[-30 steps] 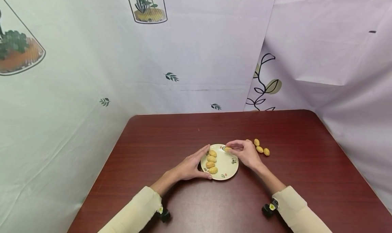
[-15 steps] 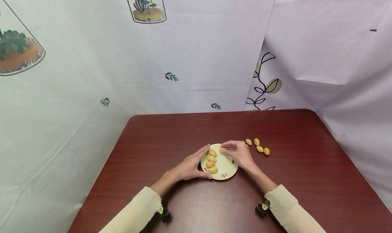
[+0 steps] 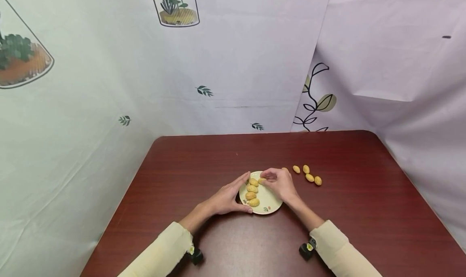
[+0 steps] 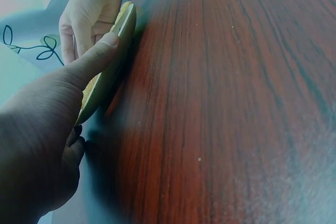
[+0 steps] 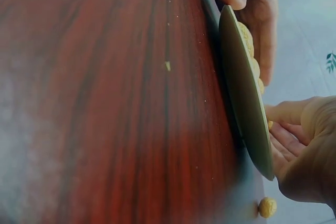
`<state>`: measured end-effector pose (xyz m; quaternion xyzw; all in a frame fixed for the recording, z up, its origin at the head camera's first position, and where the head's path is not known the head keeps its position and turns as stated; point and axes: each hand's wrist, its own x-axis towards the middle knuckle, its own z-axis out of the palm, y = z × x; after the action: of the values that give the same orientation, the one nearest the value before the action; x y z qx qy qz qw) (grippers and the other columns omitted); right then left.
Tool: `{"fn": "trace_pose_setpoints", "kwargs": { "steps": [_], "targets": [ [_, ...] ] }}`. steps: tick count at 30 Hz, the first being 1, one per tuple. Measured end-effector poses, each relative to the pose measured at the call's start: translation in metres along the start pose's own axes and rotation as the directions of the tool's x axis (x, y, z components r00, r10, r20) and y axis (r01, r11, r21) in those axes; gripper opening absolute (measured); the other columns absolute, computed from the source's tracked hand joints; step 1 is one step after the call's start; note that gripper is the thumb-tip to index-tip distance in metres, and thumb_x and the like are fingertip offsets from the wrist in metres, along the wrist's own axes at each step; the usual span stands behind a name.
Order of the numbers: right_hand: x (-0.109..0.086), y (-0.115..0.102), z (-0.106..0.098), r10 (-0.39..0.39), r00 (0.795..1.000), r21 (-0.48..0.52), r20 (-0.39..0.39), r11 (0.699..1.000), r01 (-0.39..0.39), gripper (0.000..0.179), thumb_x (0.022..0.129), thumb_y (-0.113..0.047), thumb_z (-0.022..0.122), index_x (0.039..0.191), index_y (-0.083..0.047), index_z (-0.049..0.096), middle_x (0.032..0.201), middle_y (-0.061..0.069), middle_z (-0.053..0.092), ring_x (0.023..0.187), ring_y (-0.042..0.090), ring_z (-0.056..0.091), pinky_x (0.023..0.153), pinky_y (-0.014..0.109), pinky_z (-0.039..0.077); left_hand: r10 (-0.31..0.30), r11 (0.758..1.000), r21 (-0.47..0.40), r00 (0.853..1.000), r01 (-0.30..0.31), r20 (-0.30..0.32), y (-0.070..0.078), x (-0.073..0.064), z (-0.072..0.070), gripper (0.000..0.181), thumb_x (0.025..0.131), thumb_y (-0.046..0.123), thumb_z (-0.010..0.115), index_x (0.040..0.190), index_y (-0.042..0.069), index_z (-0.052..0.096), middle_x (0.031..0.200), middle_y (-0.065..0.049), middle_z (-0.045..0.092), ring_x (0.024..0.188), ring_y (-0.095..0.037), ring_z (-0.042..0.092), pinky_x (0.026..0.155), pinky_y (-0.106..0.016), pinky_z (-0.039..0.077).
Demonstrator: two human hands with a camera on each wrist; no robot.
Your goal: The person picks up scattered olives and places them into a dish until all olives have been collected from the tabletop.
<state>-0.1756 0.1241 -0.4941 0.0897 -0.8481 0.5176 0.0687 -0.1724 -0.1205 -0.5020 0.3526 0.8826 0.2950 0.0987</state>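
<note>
A small cream plate [image 3: 265, 198] with printed sprigs lies on the table in the head view. Along its left side sits a row of several small yellow wrinkled oval pieces [image 3: 252, 189], like nuts or dried fruit; their exact kind is unclear. My left hand [image 3: 226, 198] holds the plate by its left side, thumb [image 4: 102, 53] at the near rim and fingers on the far left rim. Over the plate's far part, my right hand [image 3: 282, 184] pinches another yellow oval piece [image 3: 261, 180] between thumb and fingertips, beside the row's far end. The fingers partly hide it.
Several loose yellow oval pieces [image 3: 309, 178] lie on the dark red wooden table [image 3: 204, 155] right of the plate; one is partly behind my right hand. A pale printed cloth [image 3: 247, 66] hangs behind the table and at its sides.
My right hand has moved left over the plate with the pinched yellow piece, bringing it near the row's far end. My left hand has stayed on the plate.
</note>
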Motion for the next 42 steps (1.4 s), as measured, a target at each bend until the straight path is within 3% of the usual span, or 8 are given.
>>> {"fn": "trace_pose_setpoints", "kwargs": {
  "steps": [11,25,35,42],
  "targets": [
    [0.001,-0.001,0.003,0.011,0.999,0.054,0.035,0.998,-0.013,0.020,0.082,0.013,0.084,0.099,0.003,0.078,0.094,0.016,0.079,0.089,0.030,0.077,0.080,0.033,0.063,-0.010,1.000,-0.012,1.000,0.010,0.007,0.002,0.000,-0.001,0.121,0.085,0.054,0.088,0.172,0.010,0.016,0.177,-0.008,0.018,0.159,-0.020,0.026,0.124,-0.047,0.032],
    [0.000,0.001,0.002,-0.037,0.997,0.055,0.068,0.998,0.034,0.024,0.083,0.012,0.084,0.106,0.006,0.077,0.099,0.018,0.078,0.089,0.030,0.076,0.081,0.036,0.063,-0.009,1.000,-0.007,1.000,0.009,0.005,0.002,0.000,-0.001,0.121,0.085,0.053,0.088,0.172,0.010,0.016,0.177,-0.008,0.018,0.159,-0.021,0.026,0.124,-0.049,0.032],
    [-0.001,0.001,-0.006,-0.047,0.996,0.092,0.075,0.995,0.040,0.027,0.086,0.007,0.084,0.112,0.007,0.076,0.107,0.021,0.078,0.098,0.035,0.076,0.088,0.037,0.062,-0.004,1.000,-0.004,1.000,0.004,0.006,0.005,-0.001,-0.002,0.121,0.085,0.052,0.088,0.171,0.008,0.016,0.177,-0.009,0.018,0.159,-0.021,0.025,0.124,-0.048,0.031],
    [0.000,0.005,-0.012,-0.076,0.992,0.172,0.103,0.983,0.057,0.032,0.089,0.007,0.081,0.121,0.009,0.073,0.116,0.026,0.075,0.109,0.041,0.074,0.094,0.043,0.059,0.003,1.000,0.004,1.000,-0.003,0.000,0.006,-0.001,-0.002,0.122,0.085,0.051,0.089,0.171,0.006,0.016,0.177,-0.010,0.019,0.159,-0.022,0.026,0.124,-0.047,0.031]
  ]
}}
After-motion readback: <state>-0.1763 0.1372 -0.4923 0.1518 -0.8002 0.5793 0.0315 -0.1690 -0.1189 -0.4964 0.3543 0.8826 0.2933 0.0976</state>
